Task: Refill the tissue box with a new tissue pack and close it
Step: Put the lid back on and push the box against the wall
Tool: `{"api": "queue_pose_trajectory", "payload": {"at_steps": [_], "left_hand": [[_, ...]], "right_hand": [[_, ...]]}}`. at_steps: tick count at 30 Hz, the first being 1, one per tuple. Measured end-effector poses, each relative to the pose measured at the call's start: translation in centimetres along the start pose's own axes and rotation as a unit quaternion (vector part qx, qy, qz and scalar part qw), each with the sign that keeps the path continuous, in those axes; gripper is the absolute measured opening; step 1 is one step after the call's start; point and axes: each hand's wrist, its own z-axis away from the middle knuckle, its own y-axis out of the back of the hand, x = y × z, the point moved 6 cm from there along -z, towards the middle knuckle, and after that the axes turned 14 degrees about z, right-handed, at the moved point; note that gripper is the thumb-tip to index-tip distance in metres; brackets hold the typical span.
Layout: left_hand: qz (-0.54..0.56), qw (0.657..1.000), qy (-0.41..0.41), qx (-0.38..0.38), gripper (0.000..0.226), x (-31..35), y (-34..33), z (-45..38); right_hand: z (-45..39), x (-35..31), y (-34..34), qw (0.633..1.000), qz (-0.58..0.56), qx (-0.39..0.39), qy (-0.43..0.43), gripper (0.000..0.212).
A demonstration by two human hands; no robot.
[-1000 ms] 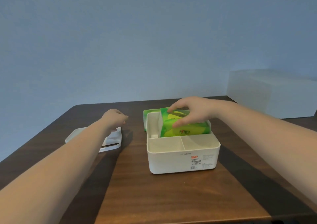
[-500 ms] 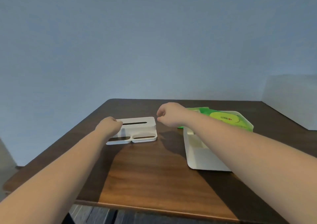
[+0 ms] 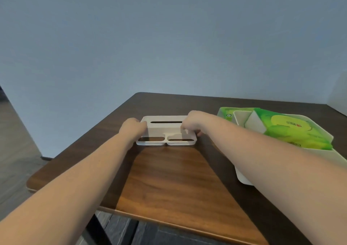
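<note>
The white lid (image 3: 165,129), with a long slot and two cut-out windows, lies flat on the wooden table at its far middle. My left hand (image 3: 133,127) grips the lid's left edge and my right hand (image 3: 193,121) grips its right edge. The white tissue box (image 3: 242,117) stands open at the right, partly hidden by my right forearm. A green tissue pack (image 3: 293,131) sits tilted in the box's rear compartment, its left end poking past the box wall.
The dark wooden table (image 3: 169,179) has its front edge close to me and its left corner at the left. A pale blue wall rises behind. A white block (image 3: 339,102) shows at the far right edge.
My right hand left the tissue pack and crossed left to the lid's right edge. My left hand closed on the lid's left edge. The view swung left.
</note>
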Motion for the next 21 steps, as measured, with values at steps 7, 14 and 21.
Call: {"api": "queue_pose_trajectory", "payload": {"at_steps": [7,14,21], "left_hand": [[0.027,0.999,-0.001,0.022,0.026,1.6,0.0,0.9],[0.077,0.993,-0.068,0.058,0.022,6.7,0.4,4.4],[0.144,0.979,-0.134,0.045,0.024,12.8,-2.1,8.9]], "right_hand": [[1.2,1.1,1.6,0.995,-0.096,0.032,0.011,0.009],[5.1,3.8,5.5,0.993,-0.042,0.108,-0.013,0.029],[9.8,10.6,10.4,0.968,-0.122,0.212,-0.060,0.029]]}}
